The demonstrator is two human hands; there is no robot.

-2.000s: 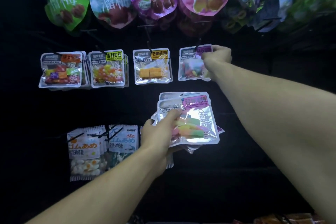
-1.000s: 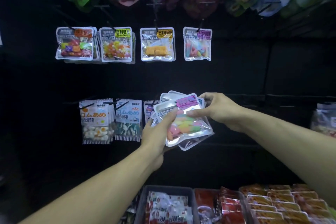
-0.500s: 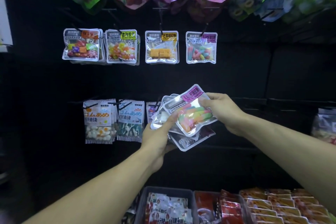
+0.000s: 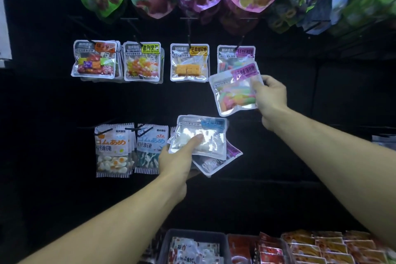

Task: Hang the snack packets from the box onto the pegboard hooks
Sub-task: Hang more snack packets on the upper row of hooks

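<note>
**Mia:** From the head view, what is the person doing?

**Ben:** The right hand (image 4: 271, 97) pinches a shiny packet (image 4: 234, 90) by its side, just under the hook (image 4: 241, 42). The same kind of packet (image 4: 235, 55) hangs there already.

**Mia:** And the other hand?

**Ben:** The left hand (image 4: 177, 157) grips a small stack of packets (image 4: 201, 139), thumb on top, lower down in front of the dark pegboard (image 4: 64, 100).

**Mia:** How should the hanging go?

**Ben:** The person should probably tip the packet straight, line its top hole up with the hook's tip, then slide it on slowly.

**Mia:** How does the packet look?

**Ben:** It is silver and see-through, with a pink label and bright candy strips inside. It is tilted.
</note>
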